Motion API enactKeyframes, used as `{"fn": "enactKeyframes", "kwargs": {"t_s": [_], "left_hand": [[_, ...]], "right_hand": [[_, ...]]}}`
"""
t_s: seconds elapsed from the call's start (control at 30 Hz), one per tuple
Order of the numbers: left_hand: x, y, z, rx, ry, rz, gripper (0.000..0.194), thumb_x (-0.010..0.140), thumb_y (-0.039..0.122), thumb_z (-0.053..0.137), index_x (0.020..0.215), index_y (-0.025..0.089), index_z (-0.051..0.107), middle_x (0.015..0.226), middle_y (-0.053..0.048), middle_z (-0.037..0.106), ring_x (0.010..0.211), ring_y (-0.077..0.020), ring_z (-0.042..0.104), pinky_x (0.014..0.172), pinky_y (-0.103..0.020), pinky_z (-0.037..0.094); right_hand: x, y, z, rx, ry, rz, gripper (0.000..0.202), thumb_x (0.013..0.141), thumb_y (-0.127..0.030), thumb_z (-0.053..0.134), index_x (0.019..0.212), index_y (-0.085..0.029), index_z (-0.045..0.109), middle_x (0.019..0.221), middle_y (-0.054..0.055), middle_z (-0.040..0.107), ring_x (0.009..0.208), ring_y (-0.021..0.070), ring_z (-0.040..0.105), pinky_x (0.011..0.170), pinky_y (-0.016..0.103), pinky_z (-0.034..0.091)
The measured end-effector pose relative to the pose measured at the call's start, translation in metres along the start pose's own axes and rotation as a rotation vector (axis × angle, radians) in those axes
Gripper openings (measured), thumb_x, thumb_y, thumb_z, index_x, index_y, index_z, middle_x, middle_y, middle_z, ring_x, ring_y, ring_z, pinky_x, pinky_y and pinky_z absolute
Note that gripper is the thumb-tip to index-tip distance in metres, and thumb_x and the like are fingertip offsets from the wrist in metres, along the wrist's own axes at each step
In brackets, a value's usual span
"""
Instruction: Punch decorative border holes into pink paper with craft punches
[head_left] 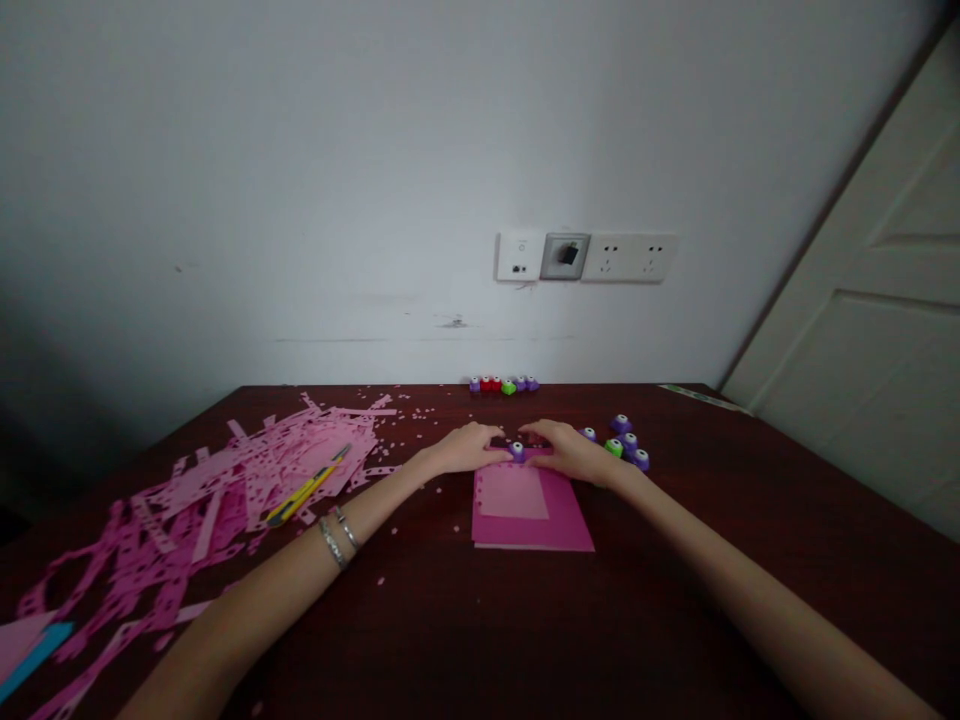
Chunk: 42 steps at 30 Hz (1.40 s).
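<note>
A magenta sheet (571, 520) lies on the dark table with a smaller light pink sheet (514, 492) on it; small punched shapes run along the light sheet's left side. At the far edge of the sheets sits a small purple punch (517, 451). My left hand (471, 447) is at the left of the punch, fingers apart, thumb reaching toward it. From the right, my right hand (568, 450) rests over the sheets' far edge, its fingers spread and curved around the punch's other side. Neither hand clearly grips anything.
Pink paper strips and scraps (247, 480) spread over the left side, with a yellow cutter (307, 487) on them. Several punches (615, 447) stand right of my right hand, and a row of punches (508, 386) lines the wall. A ruler (705, 398) lies far right.
</note>
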<state>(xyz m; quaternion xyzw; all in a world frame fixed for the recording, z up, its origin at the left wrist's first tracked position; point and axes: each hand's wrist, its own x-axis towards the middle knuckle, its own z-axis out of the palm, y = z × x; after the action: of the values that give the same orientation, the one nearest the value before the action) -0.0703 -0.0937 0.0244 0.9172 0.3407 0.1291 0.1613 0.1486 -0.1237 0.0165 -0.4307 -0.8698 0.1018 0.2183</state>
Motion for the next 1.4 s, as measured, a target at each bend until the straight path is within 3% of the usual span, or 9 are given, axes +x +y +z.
{"fn": "enactKeyframes", "kwargs": {"t_s": [0.17,0.37,0.57,0.87,1.07,1.27,1.4], "left_hand": [[-0.011,0.003,-0.017,-0.046,-0.067,-0.084,0.036,0.074,0.050,0.056,0.082,0.017,0.067,0.070,-0.004,0.062,0.061,-0.0121,0.050,0.054,-0.024,0.031],[-0.019,-0.001,-0.013,0.022,-0.113,-0.102,0.029,0.065,0.043,0.066,0.080,0.018,0.065,0.079,-0.004,0.059,0.070,-0.0143,0.050,0.059,-0.024,0.032],[-0.019,-0.004,-0.010,-0.013,-0.147,-0.085,0.026,0.065,0.036,0.067,0.081,0.016,0.062,0.084,-0.005,0.058,0.077,-0.0152,0.051,0.066,-0.025,0.035],[-0.014,-0.003,-0.010,-0.111,-0.183,-0.135,0.025,0.059,0.028,0.069,0.078,0.016,0.058,0.076,-0.002,0.057,0.067,-0.0126,0.049,0.060,-0.023,0.034],[-0.016,0.001,-0.010,-0.146,-0.196,-0.136,0.025,0.057,0.025,0.069,0.078,0.017,0.059,0.068,0.001,0.056,0.062,-0.0116,0.048,0.057,-0.023,0.034],[-0.015,-0.001,-0.010,-0.218,-0.233,-0.093,0.003,0.064,0.018,0.061,0.064,0.016,0.063,0.058,0.003,0.055,0.056,-0.0085,0.049,0.057,-0.022,0.035],[-0.017,-0.002,-0.009,-0.194,-0.192,-0.172,0.015,0.060,0.029,0.070,0.064,0.015,0.063,0.057,0.002,0.057,0.054,-0.0092,0.050,0.054,-0.022,0.033]], "right_hand": [[-0.008,-0.009,-0.017,-0.057,-0.066,0.052,0.017,0.080,-0.021,0.054,0.091,-0.016,0.065,0.088,0.009,0.064,0.079,0.0194,0.057,0.071,0.030,0.043],[-0.009,-0.008,-0.007,-0.056,-0.161,0.079,0.014,0.080,-0.023,0.053,0.074,-0.015,0.063,0.076,0.007,0.063,0.069,0.0177,0.055,0.062,0.028,0.039],[-0.005,0.000,0.004,-0.025,-0.197,0.112,0.017,0.078,-0.032,0.057,0.076,-0.015,0.055,0.077,0.007,0.059,0.066,0.0159,0.052,0.057,0.026,0.037],[0.000,-0.003,0.003,0.043,-0.247,0.134,0.012,0.075,-0.024,0.058,0.068,-0.016,0.053,0.071,0.004,0.056,0.060,0.0131,0.049,0.051,0.024,0.035],[-0.002,-0.001,0.003,0.071,-0.220,0.110,0.012,0.073,-0.023,0.060,0.080,-0.015,0.054,0.077,0.004,0.057,0.063,0.0133,0.049,0.054,0.023,0.036],[-0.004,0.000,-0.001,0.067,-0.264,0.102,0.012,0.073,-0.021,0.059,0.084,-0.016,0.058,0.079,0.004,0.057,0.066,0.0136,0.049,0.056,0.023,0.036],[-0.005,0.000,-0.001,0.084,-0.261,0.121,0.008,0.071,-0.018,0.059,0.079,-0.015,0.057,0.075,0.003,0.056,0.062,0.0126,0.048,0.053,0.023,0.035]]}}
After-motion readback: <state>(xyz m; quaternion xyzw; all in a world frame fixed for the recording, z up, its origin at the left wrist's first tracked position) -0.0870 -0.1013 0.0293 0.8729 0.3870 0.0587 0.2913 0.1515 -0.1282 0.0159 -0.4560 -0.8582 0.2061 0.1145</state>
